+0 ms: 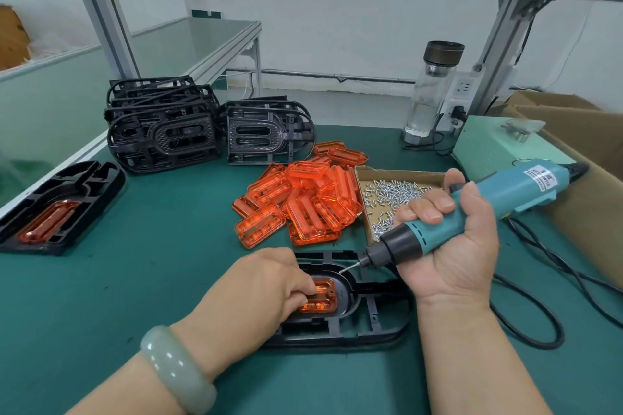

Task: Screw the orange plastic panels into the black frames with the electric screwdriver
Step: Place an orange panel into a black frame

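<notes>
Head camera: An orange panel (320,300) sits in the oval recess of a black frame (371,327) lying flat on the green bench mat (151,280), close to the near edge. The person's left hand (269,283), a pale green bangle (175,367) on its wrist, curls its fingers over the panel's left end and holds it down. The right hand (451,246) is wrapped around a teal electric screwdriver (478,209), tilted down to the left. Its bit (349,267) points at the frame's far rim, beside the panel; whether it touches cannot be told. Just beyond lies a heap of loose orange panels (303,199), with a cardboard tray of screws (394,194) against its right side. Farther back stand two stacks of black frames (165,125). At far left lies a fitted frame (57,209) with an orange panel in it.
</notes>
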Available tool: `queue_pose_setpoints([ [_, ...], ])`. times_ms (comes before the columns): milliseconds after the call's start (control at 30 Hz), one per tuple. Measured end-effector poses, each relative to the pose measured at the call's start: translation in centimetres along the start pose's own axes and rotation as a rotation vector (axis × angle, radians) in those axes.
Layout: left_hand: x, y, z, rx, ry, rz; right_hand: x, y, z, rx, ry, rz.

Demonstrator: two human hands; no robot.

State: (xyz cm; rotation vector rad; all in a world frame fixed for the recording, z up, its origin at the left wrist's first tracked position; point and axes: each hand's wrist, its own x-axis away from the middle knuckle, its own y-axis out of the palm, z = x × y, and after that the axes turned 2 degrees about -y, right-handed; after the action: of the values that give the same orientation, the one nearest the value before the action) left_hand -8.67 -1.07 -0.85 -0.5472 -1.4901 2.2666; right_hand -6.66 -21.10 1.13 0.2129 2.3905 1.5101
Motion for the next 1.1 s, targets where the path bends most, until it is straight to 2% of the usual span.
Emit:
queue_pose_setpoints([
  [133,-0.2,0.0,-0.4,-0.013,0.014,-0.025,-0.1,-0.3,-0.2,-0.001,-0.005,0.006],
  [300,-1.5,-1.5,-0.4,-0.056,0.039,-0.152,-0.5,-0.7,-0.8,0.02,-0.029,0.032],
  [367,-2.8,-2.3,0.1,-0.047,0.041,-0.118,-0.7,-0.9,-1.1,0.029,-0.043,0.048],
  [500,-7.2,-2.8,2.3,0.034,0.047,0.099,-1.0,-1.2,-1.5,0.022,-0.066,0.077],
  [567,-9.8,-2.4,3.4,0.02,0.067,0.12,-1.1,-1.3,-1.5,0.021,-0.065,0.081],
  [733,-14.5,-1.2,5.7,-0.2,0.114,-0.143,-1.1,-1.2,-1.2,0.014,-0.03,0.075],
  [867,-15.7,-0.2,6.8,-0.353,-0.03,-0.351,-1.0,-1.2,-1.0,-0.018,-0.01,0.07],
  [1000,-15.5,0.0,7.0,-0.392,0.092,-0.228,-1.0,-1.2,-0.9,-0.018,0.002,0.082],
  [1100,-15.1,-0.1,6.6,-0.235,0.093,-0.136,-0.9,-1.0,-0.7,-0.023,0.014,0.076],
])
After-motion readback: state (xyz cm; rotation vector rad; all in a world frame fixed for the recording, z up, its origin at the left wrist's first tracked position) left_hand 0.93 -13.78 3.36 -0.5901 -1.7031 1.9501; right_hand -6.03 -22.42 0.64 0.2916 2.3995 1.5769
